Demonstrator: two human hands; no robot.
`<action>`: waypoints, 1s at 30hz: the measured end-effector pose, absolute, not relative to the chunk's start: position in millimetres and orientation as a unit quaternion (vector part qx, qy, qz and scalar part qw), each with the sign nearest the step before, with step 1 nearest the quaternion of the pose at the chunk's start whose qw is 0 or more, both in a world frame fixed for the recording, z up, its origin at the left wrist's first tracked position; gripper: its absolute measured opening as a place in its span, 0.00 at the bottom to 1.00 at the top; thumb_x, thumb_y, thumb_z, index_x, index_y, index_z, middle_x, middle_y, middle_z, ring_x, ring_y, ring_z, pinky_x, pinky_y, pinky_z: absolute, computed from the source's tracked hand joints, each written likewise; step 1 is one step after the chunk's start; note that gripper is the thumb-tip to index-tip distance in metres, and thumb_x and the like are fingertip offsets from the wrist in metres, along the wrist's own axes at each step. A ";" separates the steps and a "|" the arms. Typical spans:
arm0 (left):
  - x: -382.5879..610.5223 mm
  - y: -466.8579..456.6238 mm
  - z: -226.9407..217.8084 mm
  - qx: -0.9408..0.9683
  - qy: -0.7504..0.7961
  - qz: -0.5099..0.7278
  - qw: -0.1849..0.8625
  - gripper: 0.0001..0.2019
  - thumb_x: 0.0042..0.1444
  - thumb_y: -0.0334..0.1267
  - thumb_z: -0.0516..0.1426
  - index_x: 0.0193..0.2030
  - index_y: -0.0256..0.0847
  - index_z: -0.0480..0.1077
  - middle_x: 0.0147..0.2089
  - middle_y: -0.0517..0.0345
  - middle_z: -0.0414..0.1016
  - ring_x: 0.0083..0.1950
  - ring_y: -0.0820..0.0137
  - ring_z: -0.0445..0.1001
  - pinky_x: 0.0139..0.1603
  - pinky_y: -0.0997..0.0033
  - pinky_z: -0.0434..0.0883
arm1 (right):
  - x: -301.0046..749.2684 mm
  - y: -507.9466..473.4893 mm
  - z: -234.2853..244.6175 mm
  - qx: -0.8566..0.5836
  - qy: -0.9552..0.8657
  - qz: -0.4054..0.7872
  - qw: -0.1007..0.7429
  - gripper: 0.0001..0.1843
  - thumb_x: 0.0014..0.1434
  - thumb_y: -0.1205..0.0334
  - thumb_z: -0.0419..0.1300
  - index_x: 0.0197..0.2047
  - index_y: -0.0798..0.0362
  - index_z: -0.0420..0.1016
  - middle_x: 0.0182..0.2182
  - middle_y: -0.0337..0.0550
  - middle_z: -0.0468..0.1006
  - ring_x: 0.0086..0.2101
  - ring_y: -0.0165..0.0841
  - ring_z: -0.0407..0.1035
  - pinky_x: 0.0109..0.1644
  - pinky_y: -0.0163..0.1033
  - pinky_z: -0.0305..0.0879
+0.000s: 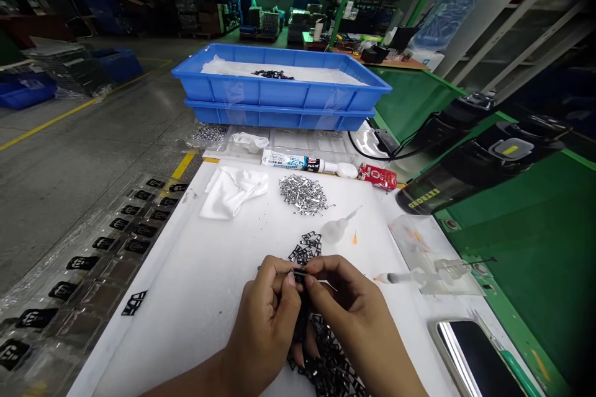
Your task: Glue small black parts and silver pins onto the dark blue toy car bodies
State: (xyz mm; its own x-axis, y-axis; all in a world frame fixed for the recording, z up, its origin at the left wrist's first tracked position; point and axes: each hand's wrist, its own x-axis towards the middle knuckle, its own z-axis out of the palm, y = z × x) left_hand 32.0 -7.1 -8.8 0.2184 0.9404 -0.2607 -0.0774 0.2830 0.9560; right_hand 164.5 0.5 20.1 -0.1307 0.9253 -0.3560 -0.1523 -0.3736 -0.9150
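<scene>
**Head camera, looking forward and down**
Worn on your head, it sits close above your left hand [265,322] and right hand [349,304], facing across the white worktable [186,298] toward the stacked blue trays [279,90].

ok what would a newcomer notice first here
The two stacked blue plastic trays stand out first, at the far end of the white work surface. Nearer, the left hand and right hand pinch a small black part above a heap of black lattice-shaped pieces, with a pile of silver metal pieces just beyond.
</scene>
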 end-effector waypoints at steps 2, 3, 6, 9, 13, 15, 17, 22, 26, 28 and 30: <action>32.8 -6.2 -7.8 0.435 0.482 0.403 0.645 0.14 0.72 0.52 0.48 0.50 0.44 0.61 0.21 0.66 0.71 0.17 0.71 0.70 0.16 0.76 0.66 | 162.8 -0.1 24.6 -0.531 -0.369 0.642 0.412 0.20 0.60 0.43 0.68 0.43 0.48 0.69 0.23 0.31 0.72 0.14 0.28 0.67 0.17 0.30 0.63; 33.1 -5.7 -7.1 0.426 0.479 0.406 0.651 0.13 0.72 0.52 0.49 0.49 0.44 0.61 0.23 0.65 0.72 0.18 0.71 0.71 0.17 0.75 0.67 | 161.7 -0.9 25.9 -0.540 -0.368 0.635 0.412 0.20 0.59 0.43 0.68 0.42 0.48 0.69 0.24 0.31 0.73 0.14 0.28 0.67 0.16 0.30 0.62; 34.3 -4.2 -5.7 0.392 0.453 0.420 0.682 0.13 0.70 0.52 0.52 0.48 0.44 0.61 0.28 0.64 0.73 0.18 0.73 0.71 0.19 0.74 0.71 | 159.5 -3.4 24.5 -0.574 -0.369 0.602 0.415 0.22 0.57 0.42 0.69 0.42 0.48 0.69 0.28 0.33 0.74 0.15 0.27 0.67 0.17 0.32 0.63; 35.4 -2.8 -5.6 0.363 0.427 0.430 0.708 0.13 0.69 0.51 0.55 0.48 0.44 0.62 0.27 0.66 0.71 0.19 0.74 0.69 0.18 0.76 0.69 | 162.4 -4.4 18.0 -0.590 -0.408 0.561 0.413 0.20 0.60 0.41 0.66 0.42 0.48 0.70 0.31 0.36 0.77 0.16 0.28 0.67 0.18 0.34 0.66; 35.2 1.3 -5.6 0.335 0.434 0.430 0.717 0.12 0.68 0.49 0.56 0.45 0.43 0.64 0.21 0.69 0.67 0.15 0.78 0.61 0.14 0.81 0.61 | 174.5 -2.8 18.7 -0.583 -0.570 0.434 0.385 0.14 0.66 0.45 0.60 0.40 0.47 0.75 0.35 0.41 0.80 0.31 0.35 0.77 0.34 0.38 0.75; 34.4 4.3 -4.2 0.302 0.442 0.429 0.728 0.10 0.67 0.45 0.57 0.43 0.42 0.64 0.22 0.67 0.70 0.15 0.80 0.58 0.13 0.83 0.56 | 181.0 1.1 24.7 -0.605 -0.632 0.284 0.392 0.12 0.67 0.48 0.59 0.41 0.46 0.77 0.41 0.44 0.80 0.41 0.39 0.76 0.43 0.42 0.76; 33.3 6.7 -2.2 0.273 0.437 0.431 0.741 0.09 0.65 0.43 0.58 0.42 0.41 0.65 0.30 0.61 0.77 0.16 0.81 0.58 0.12 0.84 0.53 | 186.1 9.6 28.7 -0.646 -0.622 0.097 0.432 0.14 0.66 0.49 0.59 0.47 0.48 0.77 0.49 0.50 0.77 0.45 0.43 0.74 0.49 0.49 0.74; 31.4 7.7 1.1 0.276 0.437 0.420 0.746 0.08 0.62 0.41 0.59 0.40 0.39 0.66 0.34 0.54 0.80 0.17 0.83 0.58 0.12 0.84 0.50 | 192.9 43.0 8.6 -0.703 -0.545 0.147 0.433 0.34 0.58 0.44 0.64 0.61 0.56 0.71 0.55 0.60 0.76 0.50 0.53 0.74 0.55 0.65 0.69; 30.1 6.7 2.0 0.282 0.456 0.407 0.740 0.07 0.60 0.39 0.58 0.38 0.38 0.66 0.32 0.55 0.79 0.16 0.83 0.56 0.13 0.82 0.49 | 193.1 45.9 -1.0 -0.677 -0.554 0.236 0.424 0.23 0.61 0.44 0.62 0.51 0.52 0.77 0.45 0.52 0.82 0.45 0.48 0.77 0.52 0.57 0.73; 29.9 6.1 2.6 0.282 0.460 0.404 0.739 0.06 0.61 0.38 0.57 0.39 0.39 0.66 0.32 0.55 0.79 0.17 0.83 0.56 0.13 0.82 0.49 | 194.0 36.3 9.5 -0.667 -0.531 0.249 0.460 0.23 0.65 0.43 0.59 0.55 0.49 0.75 0.44 0.49 0.82 0.44 0.43 0.77 0.50 0.50 0.74; 30.3 5.4 2.9 0.282 0.462 0.401 0.739 0.05 0.61 0.38 0.57 0.39 0.39 0.66 0.33 0.55 0.79 0.17 0.82 0.57 0.14 0.82 0.50 | 196.7 25.6 24.5 -0.653 -0.479 0.290 0.511 0.21 0.68 0.43 0.59 0.53 0.49 0.77 0.35 0.45 0.80 0.36 0.38 0.76 0.42 0.44 0.74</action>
State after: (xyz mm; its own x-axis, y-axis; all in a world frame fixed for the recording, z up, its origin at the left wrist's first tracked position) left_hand 30.3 5.4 2.9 0.2522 0.8535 -0.4559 -0.3322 0.5189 0.7877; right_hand 196.7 25.6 24.5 0.3737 0.9210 0.1100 0.3287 -0.0206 -0.9442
